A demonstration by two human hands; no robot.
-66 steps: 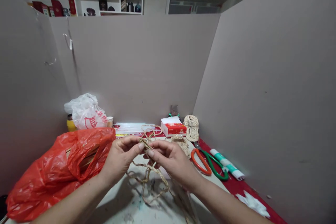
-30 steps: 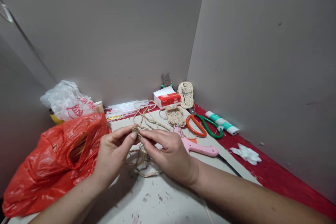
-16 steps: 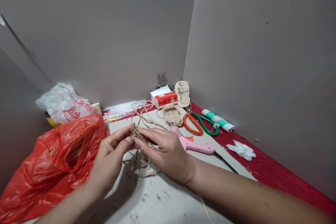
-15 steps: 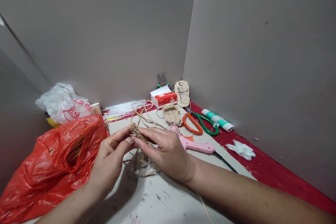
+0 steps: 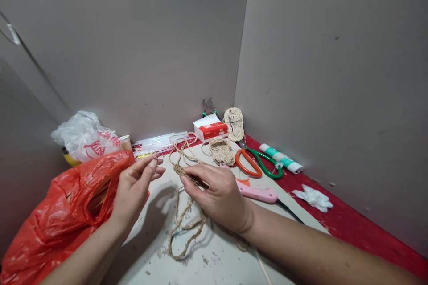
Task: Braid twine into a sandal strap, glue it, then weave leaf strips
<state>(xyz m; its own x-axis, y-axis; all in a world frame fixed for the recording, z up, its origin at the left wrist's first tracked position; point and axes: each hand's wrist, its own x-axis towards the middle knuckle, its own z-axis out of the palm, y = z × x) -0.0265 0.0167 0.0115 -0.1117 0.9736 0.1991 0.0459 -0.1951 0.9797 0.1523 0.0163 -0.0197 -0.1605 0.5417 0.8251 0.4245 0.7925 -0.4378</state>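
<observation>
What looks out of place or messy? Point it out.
A crumpled tissue sits on the red surface at right, like litter. Dark flecks dot the pale board near the cord, making it look dirty.

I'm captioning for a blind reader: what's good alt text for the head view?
The right hand holds braided rope above a pale board; the left hand is apart from it, near a red bag. Scissors and a pink tool lie farther right.
</observation>
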